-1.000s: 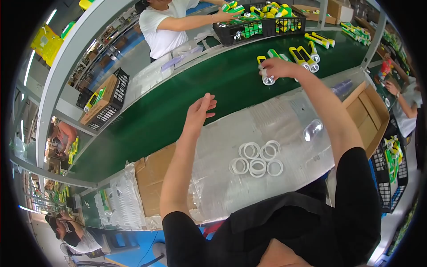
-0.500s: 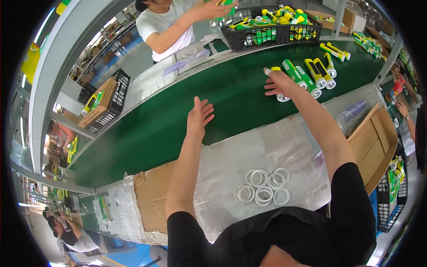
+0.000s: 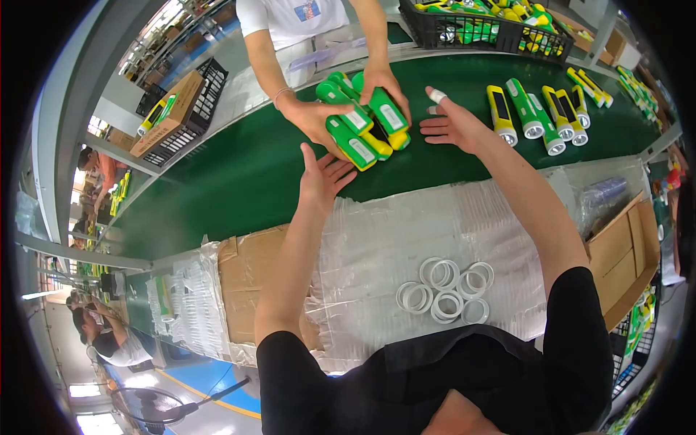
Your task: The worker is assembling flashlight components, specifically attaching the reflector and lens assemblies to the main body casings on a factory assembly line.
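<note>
A co-worker's two hands hold a bundle of several green and yellow flashlights [image 3: 358,148] over the green belt [image 3: 239,174]. My left hand [image 3: 323,177] is open, palm turned inward, at the near left side of the bundle and close to the co-worker's fingers; whether it touches cannot be made out. To the right of the bundle, my right hand [image 3: 458,129] is open with fingers spread, a gap away from it. White tape wraps some of its fingertips. Just right of that hand a yellow flashlight with a black panel [image 3: 501,114] lies on the belt, and green ones [image 3: 523,109] lie beyond it.
Several white rings [image 3: 439,274] lie on the plastic-covered ledge [image 3: 370,254] before me. A black crate of flashlights [image 3: 493,35] stands across the belt. An open cardboard box [image 3: 623,254] is at right; another carton in a crate [image 3: 174,112] stands at far left.
The co-worker has brought the flashlight bundle down over the belt between my hands. My right hand has moved away from the flashlights on the belt. Both my hands remain open.
</note>
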{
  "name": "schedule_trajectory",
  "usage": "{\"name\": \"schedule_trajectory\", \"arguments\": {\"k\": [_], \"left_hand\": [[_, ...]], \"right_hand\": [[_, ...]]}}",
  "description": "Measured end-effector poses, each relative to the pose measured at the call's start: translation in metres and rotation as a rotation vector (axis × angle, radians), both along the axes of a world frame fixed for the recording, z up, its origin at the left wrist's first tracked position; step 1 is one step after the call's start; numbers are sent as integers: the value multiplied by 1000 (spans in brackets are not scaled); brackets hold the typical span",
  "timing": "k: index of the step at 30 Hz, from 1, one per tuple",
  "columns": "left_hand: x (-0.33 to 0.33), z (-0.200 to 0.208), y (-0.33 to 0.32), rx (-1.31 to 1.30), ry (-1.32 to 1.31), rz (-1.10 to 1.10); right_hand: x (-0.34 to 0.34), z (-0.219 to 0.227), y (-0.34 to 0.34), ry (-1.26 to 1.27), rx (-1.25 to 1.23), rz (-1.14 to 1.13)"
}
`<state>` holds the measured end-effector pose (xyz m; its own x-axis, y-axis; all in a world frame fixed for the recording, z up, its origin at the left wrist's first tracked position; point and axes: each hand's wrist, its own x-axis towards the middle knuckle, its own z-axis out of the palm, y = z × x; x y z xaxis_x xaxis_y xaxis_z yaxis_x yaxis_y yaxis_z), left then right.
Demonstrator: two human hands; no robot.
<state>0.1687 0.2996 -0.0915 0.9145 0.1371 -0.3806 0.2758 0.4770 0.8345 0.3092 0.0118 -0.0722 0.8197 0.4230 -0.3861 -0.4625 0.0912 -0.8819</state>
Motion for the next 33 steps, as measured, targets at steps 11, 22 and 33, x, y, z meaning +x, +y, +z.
{"name": "schedule_trajectory", "arguments": {"k": [11, 22, 33], "left_hand": [[29, 3, -17, 359, 115, 128], [65, 11, -11, 379, 55, 129], [21, 11, 24, 248, -20, 212]], "right_hand": [[54, -4, 87, -214, -423, 54], [56, 6, 94, -444, -600, 283], [-18, 19, 102, -947, -1106, 327]]}}
